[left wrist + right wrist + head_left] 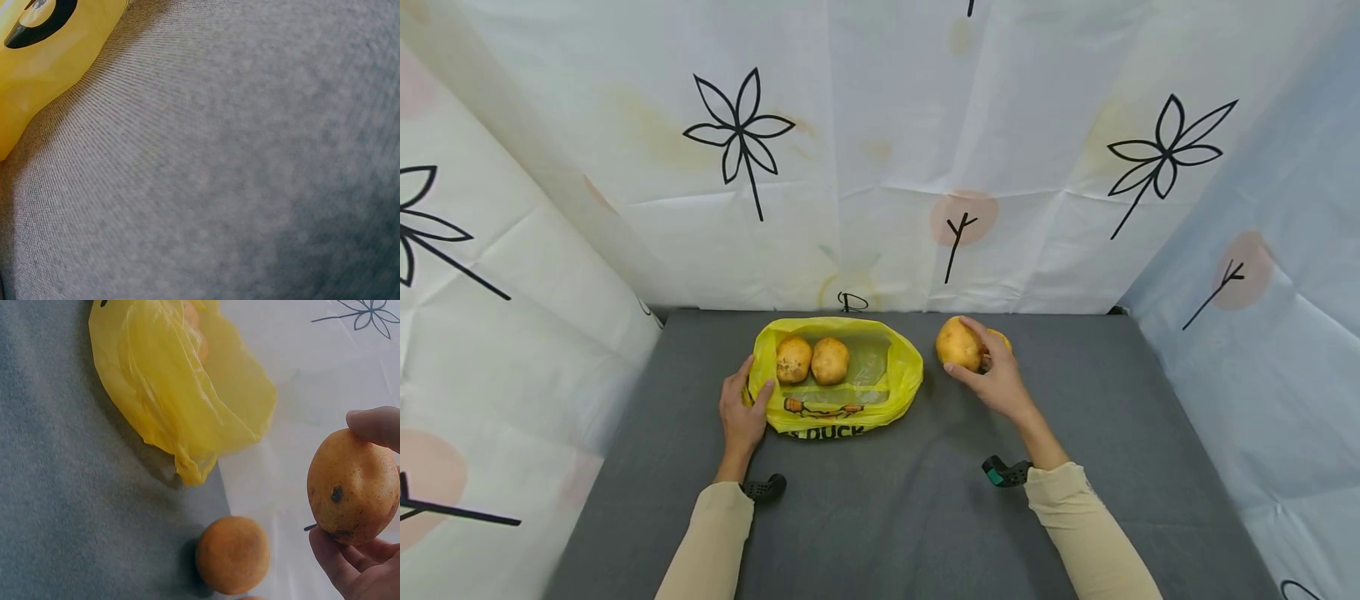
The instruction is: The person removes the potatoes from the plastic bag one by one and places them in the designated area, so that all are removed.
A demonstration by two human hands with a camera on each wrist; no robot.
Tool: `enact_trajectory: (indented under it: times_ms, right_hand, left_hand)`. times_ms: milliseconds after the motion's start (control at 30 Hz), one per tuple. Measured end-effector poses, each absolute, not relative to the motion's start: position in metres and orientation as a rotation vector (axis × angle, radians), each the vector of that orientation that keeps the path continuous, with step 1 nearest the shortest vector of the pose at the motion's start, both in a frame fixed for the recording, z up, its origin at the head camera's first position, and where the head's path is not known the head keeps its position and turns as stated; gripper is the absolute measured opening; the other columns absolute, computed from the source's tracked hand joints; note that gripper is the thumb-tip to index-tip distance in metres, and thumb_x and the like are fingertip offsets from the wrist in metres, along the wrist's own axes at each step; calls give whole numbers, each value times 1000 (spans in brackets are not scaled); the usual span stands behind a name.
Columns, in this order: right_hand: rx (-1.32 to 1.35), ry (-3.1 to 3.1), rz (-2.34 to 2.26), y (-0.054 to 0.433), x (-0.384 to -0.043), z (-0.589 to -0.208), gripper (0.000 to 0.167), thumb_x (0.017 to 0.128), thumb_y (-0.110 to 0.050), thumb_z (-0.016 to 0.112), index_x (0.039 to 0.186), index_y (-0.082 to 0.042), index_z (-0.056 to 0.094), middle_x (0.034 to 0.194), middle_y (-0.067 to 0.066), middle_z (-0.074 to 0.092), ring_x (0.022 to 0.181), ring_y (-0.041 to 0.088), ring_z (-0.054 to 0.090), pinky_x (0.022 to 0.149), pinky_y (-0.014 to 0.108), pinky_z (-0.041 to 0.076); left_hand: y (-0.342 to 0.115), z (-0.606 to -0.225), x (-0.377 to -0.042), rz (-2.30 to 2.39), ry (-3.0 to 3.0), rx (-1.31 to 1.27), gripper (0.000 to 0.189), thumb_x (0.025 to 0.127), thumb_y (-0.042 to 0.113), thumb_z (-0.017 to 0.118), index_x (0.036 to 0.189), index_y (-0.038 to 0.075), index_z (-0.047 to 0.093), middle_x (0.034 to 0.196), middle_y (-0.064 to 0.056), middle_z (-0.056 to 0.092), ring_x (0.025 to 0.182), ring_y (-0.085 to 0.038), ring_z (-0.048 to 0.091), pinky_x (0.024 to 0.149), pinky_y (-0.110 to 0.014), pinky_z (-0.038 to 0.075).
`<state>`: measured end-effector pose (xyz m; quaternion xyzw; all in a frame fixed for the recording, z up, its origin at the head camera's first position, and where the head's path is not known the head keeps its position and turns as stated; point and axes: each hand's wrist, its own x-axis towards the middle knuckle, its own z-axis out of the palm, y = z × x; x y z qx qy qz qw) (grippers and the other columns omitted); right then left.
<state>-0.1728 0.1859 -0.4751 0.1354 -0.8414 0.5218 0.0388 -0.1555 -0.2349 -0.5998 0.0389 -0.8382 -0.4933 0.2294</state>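
A yellow plastic bag (pixel 904 392) lies with its mouth spread wide on the grey table. Two potatoes (pixel 831 361) sit side by side in its left part. My left hand (pixel 743 417) grips the bag's left edge between thumb and fingers; the left wrist view catches only a corner of the bag (pixel 56 69). To the right of the bag, my right hand (pixel 996 379) holds a potato (pixel 351 487) between thumb and fingers, raised above the table. Another potato (pixel 232 555) rests on the table below, mostly hidden behind the hand in the head view.
A sliver of a further round thing (pixel 253 598) shows at the bottom edge of the right wrist view. White printed cloth (pixel 880 167) hangs behind and at both sides of the grey tabletop (pixel 880 517). A dark band (pixel 1006 472) is on each wrist.
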Motion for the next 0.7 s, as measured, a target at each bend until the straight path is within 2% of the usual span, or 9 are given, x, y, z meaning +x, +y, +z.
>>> enact_trajectory:
  times_ms: [267,400,533,700]
  right_hand:
    - [319,-2609,1586,199,-175,-478,76,90,-16,79,156,-20,42,147,24,37,116,41,49,92,56,47]
    - [287,-2617,1579,205,-173,-475,75,92,-11,77,157,-14,39,149,27,34,118,45,47,94,59,44]
    - [275,-2614,1592,206,-163,-456,73,92,-5,74,156,-3,38,148,32,33,118,48,47,93,61,44]
    - [269,-2639,1577,207,-154,-440,72,93,-2,72,155,1,36,148,34,32,116,47,47,93,61,43]
  left_hand:
    - [-235,-601,-156,-1368,-2302,110,59,96,17,71,151,10,51,130,-27,51,117,-44,49,103,-62,33]
    - [-235,-601,-156,-1369,-2303,111,59,96,17,70,151,10,51,130,-27,51,117,-44,49,103,-62,33]
    - [-234,-599,-156,-1363,-2302,110,58,96,16,70,151,9,51,128,-27,51,115,-44,49,101,-62,33]
    - [-234,-598,-155,-1350,-2301,106,58,96,16,71,150,9,52,127,-28,52,114,-44,50,100,-61,34]
